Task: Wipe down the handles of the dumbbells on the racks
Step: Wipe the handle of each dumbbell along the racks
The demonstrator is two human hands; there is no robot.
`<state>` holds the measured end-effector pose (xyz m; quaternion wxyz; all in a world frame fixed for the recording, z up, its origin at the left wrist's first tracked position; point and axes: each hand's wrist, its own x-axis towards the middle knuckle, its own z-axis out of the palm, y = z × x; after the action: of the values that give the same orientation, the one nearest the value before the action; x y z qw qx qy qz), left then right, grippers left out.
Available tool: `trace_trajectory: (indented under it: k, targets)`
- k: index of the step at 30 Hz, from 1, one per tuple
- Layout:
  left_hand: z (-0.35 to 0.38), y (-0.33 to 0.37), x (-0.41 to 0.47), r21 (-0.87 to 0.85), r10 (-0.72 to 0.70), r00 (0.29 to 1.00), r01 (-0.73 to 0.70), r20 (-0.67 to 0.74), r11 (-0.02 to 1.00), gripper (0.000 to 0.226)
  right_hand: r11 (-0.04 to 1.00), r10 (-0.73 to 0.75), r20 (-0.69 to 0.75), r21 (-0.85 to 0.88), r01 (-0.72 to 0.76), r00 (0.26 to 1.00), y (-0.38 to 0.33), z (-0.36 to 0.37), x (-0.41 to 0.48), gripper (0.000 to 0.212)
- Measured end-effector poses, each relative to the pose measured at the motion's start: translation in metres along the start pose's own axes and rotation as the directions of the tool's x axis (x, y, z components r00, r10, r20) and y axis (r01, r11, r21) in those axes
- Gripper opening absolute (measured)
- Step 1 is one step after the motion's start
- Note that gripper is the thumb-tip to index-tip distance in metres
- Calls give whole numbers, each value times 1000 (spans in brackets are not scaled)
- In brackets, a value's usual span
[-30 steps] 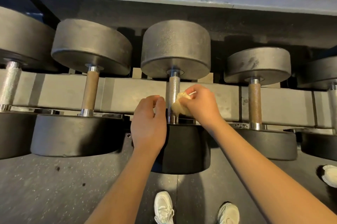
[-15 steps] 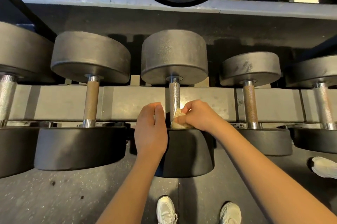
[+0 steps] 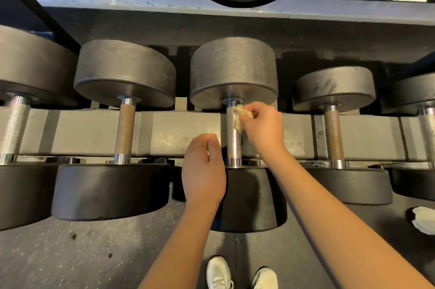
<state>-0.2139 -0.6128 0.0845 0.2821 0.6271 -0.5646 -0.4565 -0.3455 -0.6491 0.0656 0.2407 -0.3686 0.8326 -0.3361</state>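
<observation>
- Rusty-handled dumbbells [image 3: 124, 128] on either side, same rack [image 3: 82, 133].
- Knurled handle [image 3: 233, 138]: long axis points away from the person.
- Right hand [image 3: 263, 126] pinches cloth [image 3: 240, 119] at far end; left hand [image 3: 203, 166] curled, contents unclear.

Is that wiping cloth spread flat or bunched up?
Bunched up: the cloth sits crumpled, pinched by the right hand against the handle.

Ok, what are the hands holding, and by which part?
Right hand pinches a crumpled cloth by its bunched end, against the middle dumbbell's handle. Left hand is curled beside that handle; whether it holds anything cannot be told.
</observation>
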Motion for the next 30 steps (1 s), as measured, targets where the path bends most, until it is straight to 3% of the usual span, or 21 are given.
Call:
trace_trajectory:
  k: [2, 5, 8, 12, 15, 20, 30]
  targets:
    - [-1, 1, -1, 3, 6, 1000, -6, 0, 1000, 26, 996, -52, -83, -79, 45, 995, 2, 0, 0, 17]
    - [-1, 1, -1, 4, 4, 1000, -4, 2, 1000, 22, 987, -82, -90, -146, 69, 993, 5, 0, 2, 19]
    - [-1, 1, -1, 6, -3, 1000, 3, -13, 1000, 20, 988, -91, 44, -122, 96, 995, 1, 2, -2, 20]
    - [0, 0, -1, 5, -4, 1000, 4, -19, 1000, 19, 999, -40, 271, 38, 31, 962, 5, -10, -10, 31]
    - [0, 1, -1, 13, -9, 1000, 9, -20, 1000, 18, 997, -54, 358, -30, 69, 932, 17, -17, -9, 33]
    - [0, 3, -1, -4, -24, 999, 23, -29, 1000, 24, 996, -85, 278, -5, 90, 957, 25, -16, -12, 28]
    - [0, 4, -2, -17, -46, 998, 46, -39, 999, 24, 988, 9, 200, 151, -40, 980, 11, -4, 5, 25]
